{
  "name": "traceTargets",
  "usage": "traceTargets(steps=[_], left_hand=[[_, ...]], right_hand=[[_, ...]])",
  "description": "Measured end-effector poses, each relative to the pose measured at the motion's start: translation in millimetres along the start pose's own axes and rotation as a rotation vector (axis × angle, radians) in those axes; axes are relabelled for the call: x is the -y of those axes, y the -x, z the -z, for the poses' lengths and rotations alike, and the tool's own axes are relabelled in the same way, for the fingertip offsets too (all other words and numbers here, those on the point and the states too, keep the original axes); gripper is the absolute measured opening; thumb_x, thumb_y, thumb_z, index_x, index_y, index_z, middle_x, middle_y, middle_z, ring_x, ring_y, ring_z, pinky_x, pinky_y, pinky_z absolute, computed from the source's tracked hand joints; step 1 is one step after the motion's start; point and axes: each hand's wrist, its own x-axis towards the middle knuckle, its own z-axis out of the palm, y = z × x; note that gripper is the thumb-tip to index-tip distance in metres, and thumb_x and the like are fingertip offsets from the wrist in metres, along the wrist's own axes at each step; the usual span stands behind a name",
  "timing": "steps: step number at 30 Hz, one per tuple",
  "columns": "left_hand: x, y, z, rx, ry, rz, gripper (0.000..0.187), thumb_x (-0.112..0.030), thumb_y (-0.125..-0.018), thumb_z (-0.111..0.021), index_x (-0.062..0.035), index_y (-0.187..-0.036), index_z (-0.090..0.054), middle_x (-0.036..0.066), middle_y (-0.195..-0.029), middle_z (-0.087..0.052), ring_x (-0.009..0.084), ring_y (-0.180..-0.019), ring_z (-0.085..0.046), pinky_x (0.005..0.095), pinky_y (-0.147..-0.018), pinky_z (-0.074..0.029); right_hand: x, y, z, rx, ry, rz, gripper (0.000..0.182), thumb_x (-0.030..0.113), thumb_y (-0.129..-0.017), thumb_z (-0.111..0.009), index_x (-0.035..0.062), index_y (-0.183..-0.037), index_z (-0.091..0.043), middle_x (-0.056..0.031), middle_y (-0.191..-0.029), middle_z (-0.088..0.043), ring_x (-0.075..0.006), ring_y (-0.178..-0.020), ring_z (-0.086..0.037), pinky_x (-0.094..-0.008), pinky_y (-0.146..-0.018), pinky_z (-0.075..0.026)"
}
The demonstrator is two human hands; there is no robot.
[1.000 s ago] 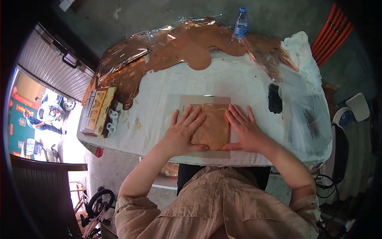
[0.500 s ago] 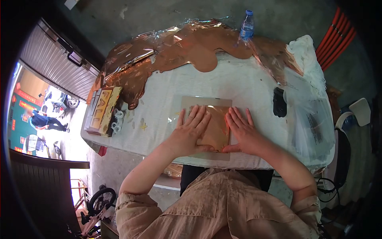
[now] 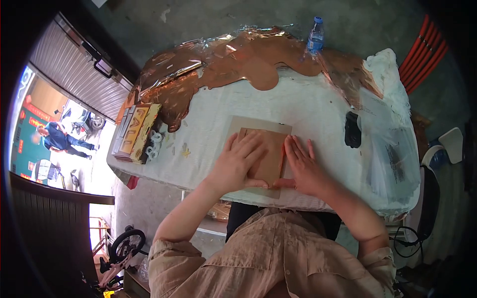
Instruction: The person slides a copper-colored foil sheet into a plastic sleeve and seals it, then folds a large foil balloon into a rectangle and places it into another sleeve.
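A copper-brown sheet (image 3: pixel 268 154) lies on a grey-beige board (image 3: pixel 238 122) at the near middle of the cloth-covered table. My left hand (image 3: pixel 237 163) rests flat over the sheet's left part, fingers stretched and pointing away from me. Along the sheet's right edge lies my right hand (image 3: pixel 304 169), its fingers extended and nearly side by side. Both thumbs point inward near the sheet's bottom edge, their tips close together. Neither hand grips anything.
Copper-coloured foil (image 3: pixel 233 62) covers the table's far side, with a water bottle (image 3: pixel 315 37) on it. Stacked boxes (image 3: pixel 134 133) stand left, beside white rings (image 3: pixel 154 144). A black object (image 3: pixel 353 130) and clear plastic bags (image 3: pixel 390 159) lie right. A person (image 3: pixel 59 139) is outside.
My left hand has shifted slightly over the sheet, and its fingers are closer together. The sheet's surface looks less shiny. The camera view has tilted a little; the person outside has changed pose.
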Motion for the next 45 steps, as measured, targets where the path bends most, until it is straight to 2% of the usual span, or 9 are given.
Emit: traceTargets(steps=[2,5,7,8,10,18,24,29,45], left_hand=[[-16.1,8.4,0.9,-0.062,0.049,0.031,0.083,-0.058,-0.067,-0.069,-0.0043,-0.127,-0.050,0.015,-0.133,-0.046,0.0333,-0.127,-0.040,0.0479,-0.106,-0.027],[-50.7,16.7,-7.3,-0.150,0.142,0.251,0.063,-0.044,-0.065,-0.074,-0.0046,-0.111,-0.057,0.012,-0.117,-0.053,0.0292,-0.116,-0.046,0.0476,-0.102,-0.030],[-68.4,13.9,-9.1,-0.171,0.151,0.208,0.059,-0.039,-0.066,-0.075,-0.0044,-0.110,-0.058,0.011,-0.114,-0.053,0.0283,-0.114,-0.046,0.0471,-0.102,-0.030],[-67.2,13.3,-10.0,-0.170,0.155,0.204,0.059,-0.039,-0.066,-0.075,-0.0044,-0.110,-0.058,0.011,-0.114,-0.053,0.0283,-0.114,-0.046,0.0471,-0.102,-0.030],[-57.9,9.7,-9.4,-0.122,0.150,0.119,0.060,-0.030,-0.064,-0.078,-0.0048,-0.114,-0.058,0.011,-0.119,-0.054,0.0287,-0.114,-0.048,0.0456,-0.101,-0.033],[-22.7,18.2,10.2,-0.034,0.124,-0.026,0.046,-0.018,-0.070,-0.071,-0.0065,-0.113,-0.061,0.009,-0.124,-0.055,0.0274,-0.115,-0.049,0.0446,-0.099,-0.035],[-66.5,21.8,-14.4,-0.089,0.166,-0.066,0.038,-0.018,-0.071,-0.070,-0.0067,-0.107,-0.063,0.008,-0.122,-0.058,0.0265,-0.111,-0.051,0.0425,-0.094,-0.039],[-69.6,24.1,-26.9,-0.157,0.132,-0.070,0.041,-0.023,-0.070,-0.071,-0.0027,-0.104,-0.064,0.009,-0.119,-0.059,0.0265,-0.110,-0.052,0.0419,-0.094,-0.039],[-65.6,22.4,-25.0,-0.163,0.189,-0.103,0.042,-0.023,-0.070,-0.071,-0.0026,-0.105,-0.063,0.010,-0.114,-0.060,0.0258,-0.106,-0.054,0.0393,-0.093,-0.043]], right_hand=[[-1.8,8.5,-0.6,-0.007,-0.036,-0.035,0.108,0.059,-0.078,-0.061,-0.0097,-0.142,-0.008,-0.0276,-0.146,-0.023,-0.0359,-0.140,-0.018,-0.0530,-0.112,-0.009],[-7.4,14.4,8.6,-0.180,-0.121,-0.020,0.084,0.044,-0.084,-0.062,-0.0060,-0.140,-0.025,-0.0261,-0.138,-0.038,-0.0356,-0.132,-0.035,-0.0487,-0.107,-0.024],[-10.2,2.0,45.9,0.056,-0.551,-0.213,0.052,0.026,-0.086,-0.061,-0.0011,-0.128,-0.047,-0.0208,-0.127,-0.052,-0.0334,-0.118,-0.048,-0.0432,-0.098,-0.036],[-17.8,-3.1,46.0,0.055,-0.550,-0.218,0.052,0.026,-0.086,-0.061,-0.0011,-0.128,-0.047,-0.0208,-0.127,-0.052,-0.0334,-0.118,-0.048,-0.0432,-0.098,-0.036],[-38.4,-7.4,33.0,-0.295,-0.301,-0.030,0.032,0.014,-0.085,-0.059,0.0012,-0.115,-0.059,-0.0167,-0.119,-0.058,-0.0310,-0.109,-0.054,-0.0387,-0.091,-0.042],[-27.3,30.4,30.9,-0.226,0.048,-0.034,0.028,0.015,-0.075,-0.067,0.0038,-0.100,-0.061,-0.0095,-0.105,-0.057,-0.0273,-0.102,-0.053,-0.0421,-0.093,-0.037],[-12.6,16.1,19.9,-0.358,-0.031,0.173,0.023,0.014,-0.071,-0.072,0.0066,-0.088,-0.057,-0.0066,-0.084,-0.056,-0.0248,-0.081,-0.058,-0.0395,-0.074,-0.046],[0.1,-2.7,8.5,-0.249,0.206,0.325,0.013,0.013,-0.075,-0.062,0.0102,-0.073,-0.049,-0.0050,-0.069,-0.053,-0.0219,-0.065,-0.061,-0.0342,-0.054,-0.048],[5.6,-9.7,-1.2,-0.267,0.360,0.314,0.009,0.012,-0.073,-0.059,0.0107,-0.072,-0.050,-0.0036,-0.064,-0.053,-0.0186,-0.060,-0.060,-0.0307,-0.052,-0.048]])
